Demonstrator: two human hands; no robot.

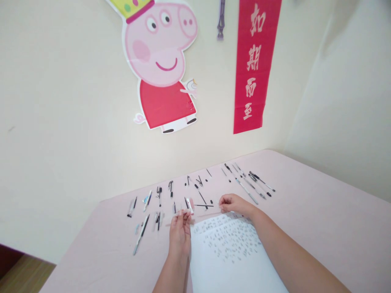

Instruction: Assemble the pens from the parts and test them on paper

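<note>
My left hand is closed in a pinch at the left corner of a white paper sheet covered in handwriting. A clear, thin pen barrel appears to lie across its fingertips. Just beyond the sheet's far edge, my right hand has thumb and fingers pinched together; what they hold, if anything, is too small to make out. Between and beyond the hands lie a thin black refill, another dark refill and a small black cap. A white and pink pen part is close to the left fingertips.
Several pens and pen parts lie across the pink table. On the left are a white-and-black pen and a blue-white pen; at the right, a light pen and black pens. The wall rises behind.
</note>
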